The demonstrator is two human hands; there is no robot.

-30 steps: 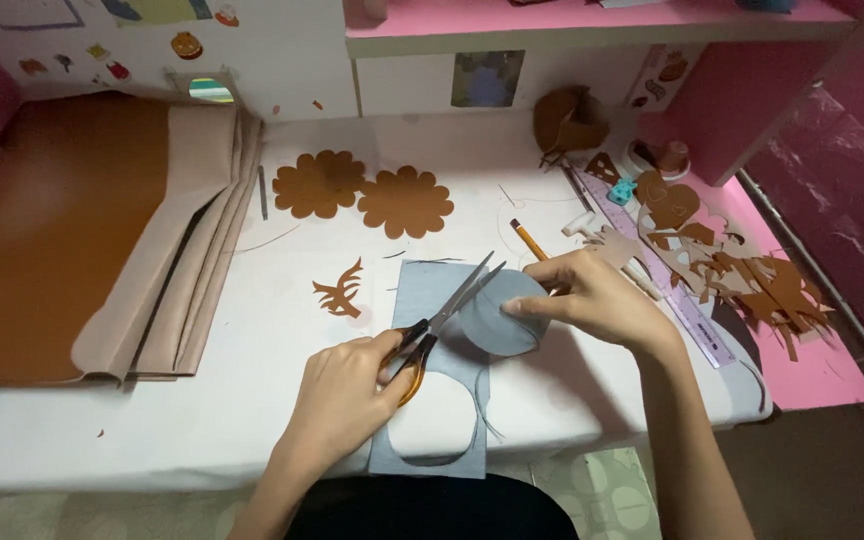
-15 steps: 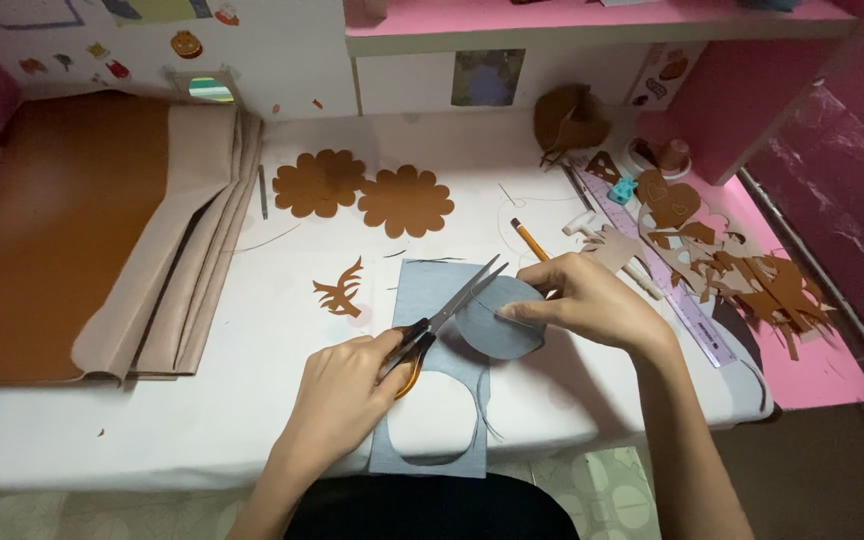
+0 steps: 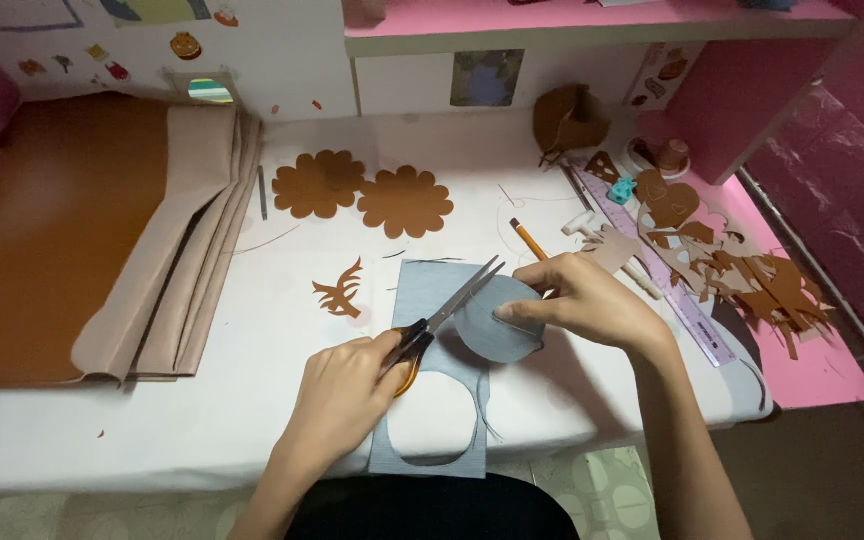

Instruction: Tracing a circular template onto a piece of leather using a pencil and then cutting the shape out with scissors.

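Note:
My left hand (image 3: 344,388) grips a pair of scissors (image 3: 444,316) with orange-and-black handles, blades open and pointing up to the right. The blades meet the edge of a rounded grey-blue felt piece (image 3: 497,328). My right hand (image 3: 577,298) pinches that piece at its right side and holds it just above the table. Under both lies a grey-blue felt sheet (image 3: 430,290) with a large oval hole cut out near its front end.
Two brown flower-shaped cut-outs (image 3: 364,194) and a small brown branch shape (image 3: 341,293) lie on the white table (image 3: 252,330). Folded brown and beige sheets (image 3: 82,235) fill the left. A pencil (image 3: 528,239), a ruler (image 3: 664,278) and brown scraps (image 3: 742,275) lie right.
The scissors have shifted slightly along the edge of the rounded felt piece, and my right hand has turned the piece a little. Everything else on the table is as before.

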